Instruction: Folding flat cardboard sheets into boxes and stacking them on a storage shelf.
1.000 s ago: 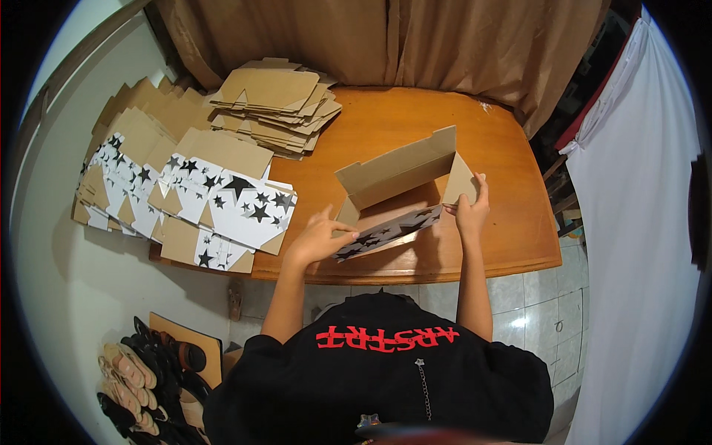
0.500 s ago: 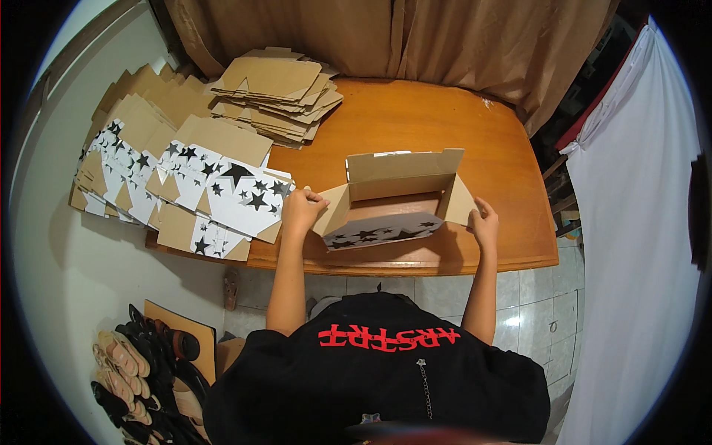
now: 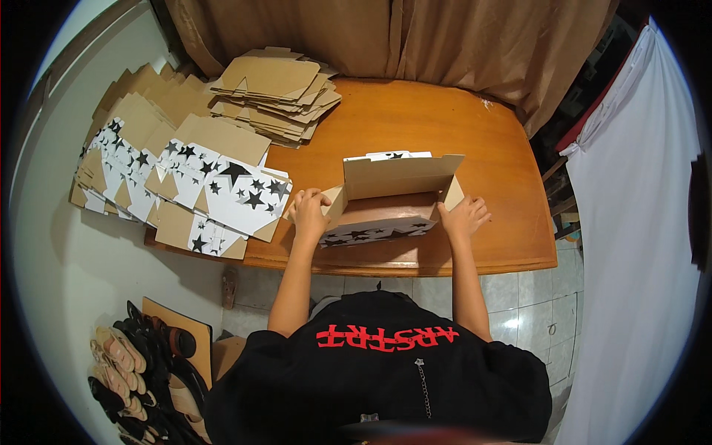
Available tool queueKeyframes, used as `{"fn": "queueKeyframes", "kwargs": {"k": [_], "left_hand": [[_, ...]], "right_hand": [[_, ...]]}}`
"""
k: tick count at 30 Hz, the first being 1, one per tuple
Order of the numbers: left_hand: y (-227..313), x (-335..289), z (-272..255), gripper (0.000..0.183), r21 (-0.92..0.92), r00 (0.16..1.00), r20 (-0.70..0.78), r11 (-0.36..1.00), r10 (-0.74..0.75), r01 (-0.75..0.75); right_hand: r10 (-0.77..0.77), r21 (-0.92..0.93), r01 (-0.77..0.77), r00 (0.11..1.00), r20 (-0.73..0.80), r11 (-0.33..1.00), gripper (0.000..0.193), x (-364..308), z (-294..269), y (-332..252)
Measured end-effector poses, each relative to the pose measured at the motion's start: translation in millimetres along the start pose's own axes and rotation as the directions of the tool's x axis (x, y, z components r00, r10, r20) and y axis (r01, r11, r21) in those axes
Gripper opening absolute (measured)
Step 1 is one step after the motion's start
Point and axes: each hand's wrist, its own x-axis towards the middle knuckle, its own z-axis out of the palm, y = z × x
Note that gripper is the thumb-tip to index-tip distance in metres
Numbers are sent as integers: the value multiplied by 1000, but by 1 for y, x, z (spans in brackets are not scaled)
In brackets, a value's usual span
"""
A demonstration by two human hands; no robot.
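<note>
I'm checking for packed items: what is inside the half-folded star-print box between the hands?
The box shows only bare brown cardboard inside. Its near wall hides the floor's front strip; the left hand covers its left flap.
</note>
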Motion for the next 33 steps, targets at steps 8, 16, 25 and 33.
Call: {"fn": "queueKeyframes", "kwargs": {"k": [8,16,25,33], "left_hand": [[-11,10,9,22,-160,981,42,970,190,-181],[-27,39,5,35,-115,952,18,946,306,-302],[-52,62,-4,42,-248,951,247,961,188,-125],[-58,57,3,40,-301,971,168,947,169,-113]], "right_hand": [[-115,255,73,981,153,964,52,5,18,-8],[-156,452,43,964,214,891,54,4,2,-35],[-206,516,72,957,206,853,54,1,22,-34],[-110,423,21,976,186,906,52,-7,38,-38]]}}
